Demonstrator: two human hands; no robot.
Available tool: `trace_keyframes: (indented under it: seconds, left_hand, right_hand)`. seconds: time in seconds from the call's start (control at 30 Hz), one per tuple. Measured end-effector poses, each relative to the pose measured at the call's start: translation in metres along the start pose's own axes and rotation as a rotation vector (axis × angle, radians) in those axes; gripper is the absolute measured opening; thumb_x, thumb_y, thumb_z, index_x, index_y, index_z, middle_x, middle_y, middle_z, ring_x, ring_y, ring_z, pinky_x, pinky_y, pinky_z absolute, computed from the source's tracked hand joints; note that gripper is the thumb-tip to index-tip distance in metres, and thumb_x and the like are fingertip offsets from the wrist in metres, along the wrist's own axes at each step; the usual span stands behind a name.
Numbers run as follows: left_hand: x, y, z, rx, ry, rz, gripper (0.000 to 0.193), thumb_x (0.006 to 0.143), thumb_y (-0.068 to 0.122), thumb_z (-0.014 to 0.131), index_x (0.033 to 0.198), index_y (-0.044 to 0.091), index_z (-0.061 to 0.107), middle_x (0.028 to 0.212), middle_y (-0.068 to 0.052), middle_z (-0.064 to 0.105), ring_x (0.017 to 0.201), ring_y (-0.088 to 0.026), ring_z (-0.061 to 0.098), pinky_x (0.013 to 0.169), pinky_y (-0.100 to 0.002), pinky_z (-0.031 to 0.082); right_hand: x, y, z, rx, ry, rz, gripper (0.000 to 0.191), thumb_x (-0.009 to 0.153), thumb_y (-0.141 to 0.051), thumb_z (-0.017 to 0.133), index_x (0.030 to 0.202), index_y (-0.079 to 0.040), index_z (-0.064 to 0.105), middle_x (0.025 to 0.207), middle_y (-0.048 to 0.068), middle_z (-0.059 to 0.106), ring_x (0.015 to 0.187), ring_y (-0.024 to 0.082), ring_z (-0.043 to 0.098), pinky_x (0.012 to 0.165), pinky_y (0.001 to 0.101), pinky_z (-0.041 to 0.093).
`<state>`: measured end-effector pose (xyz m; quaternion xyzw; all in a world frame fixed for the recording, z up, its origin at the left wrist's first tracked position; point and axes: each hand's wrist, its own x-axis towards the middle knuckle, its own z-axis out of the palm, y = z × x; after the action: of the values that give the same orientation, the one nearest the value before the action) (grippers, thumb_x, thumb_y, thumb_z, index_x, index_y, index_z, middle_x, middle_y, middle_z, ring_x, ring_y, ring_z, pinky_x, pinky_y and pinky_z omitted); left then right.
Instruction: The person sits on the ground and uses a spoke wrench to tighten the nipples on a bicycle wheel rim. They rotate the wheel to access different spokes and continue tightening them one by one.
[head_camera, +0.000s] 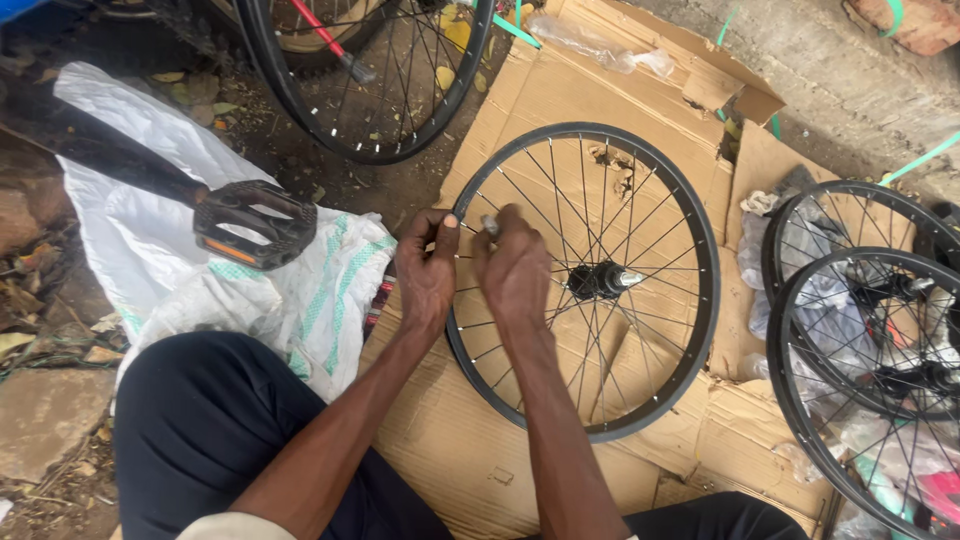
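Presently we record one black spoked wheel (590, 400) lying flat on flattened cardboard (560, 90), hub (598, 280) up. Our left hand (427, 268) is pinched on the near rim among the spokes; our right hand (512, 270) is closed round a small metal tool (490, 225) set at the same spot. We judge the step to be spoke fitting or tightening at the rim, calling next for a steady turn. Adjacent: pedal (252, 225), white sack (300, 290), further wheels (870, 370).
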<state>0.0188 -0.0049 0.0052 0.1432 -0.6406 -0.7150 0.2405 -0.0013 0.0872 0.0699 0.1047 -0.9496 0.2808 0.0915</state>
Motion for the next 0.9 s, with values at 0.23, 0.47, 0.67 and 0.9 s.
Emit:
trace_keyframes:
  seconds: [0.23,0.47,0.67,0.9]
  left_hand:
    - [-0.002,-0.003,0.002,-0.054,-0.039,-0.057,0.026,0.102,0.026,0.062,0.095,0.001,0.064,0.081,-0.005,0.062,0.078,-0.015,0.054,0.074,-0.034,0.048]
    - [-0.003,-0.005,0.002,-0.014,-0.041,-0.033,0.027,0.105,0.027,0.059,0.096,0.001,0.061,0.079,-0.002,0.057,0.078,-0.013,0.05,0.075,-0.032,0.045]
    - [-0.003,-0.004,0.002,-0.033,-0.043,-0.022,0.027,0.105,0.027,0.059,0.096,0.003,0.06,0.077,0.0,0.051,0.075,-0.012,0.044,0.07,-0.032,0.041]
    - [-0.005,0.0,0.002,0.009,-0.044,-0.043,0.029,0.104,0.032,0.057,0.097,0.004,0.061,0.072,0.0,0.051,0.069,-0.011,0.046,0.065,-0.031,0.042]
  right_hand:
    - [-0.004,-0.001,-0.012,0.106,-0.035,0.052,0.02,0.083,-0.012,0.08,0.089,0.001,0.067,0.087,0.021,0.075,0.079,0.034,0.074,0.067,0.0459,0.056]
    - [-0.005,0.015,-0.014,0.144,0.322,-0.078,0.043,0.08,-0.013,0.082,0.112,0.007,0.062,0.097,0.021,0.067,0.084,0.037,0.071,0.073,0.0466,0.054]
    - [0.008,0.022,-0.012,-0.09,-0.001,0.055,0.025,0.096,-0.022,0.079,0.112,-0.004,0.075,0.088,0.022,0.074,0.079,0.038,0.071,0.073,0.0494,0.053]
    - [0.029,0.016,0.0,0.004,-0.048,0.162,0.039,0.082,-0.023,0.076,0.115,-0.006,0.068,0.091,0.019,0.075,0.076,0.034,0.075,0.07,0.0452,0.055]
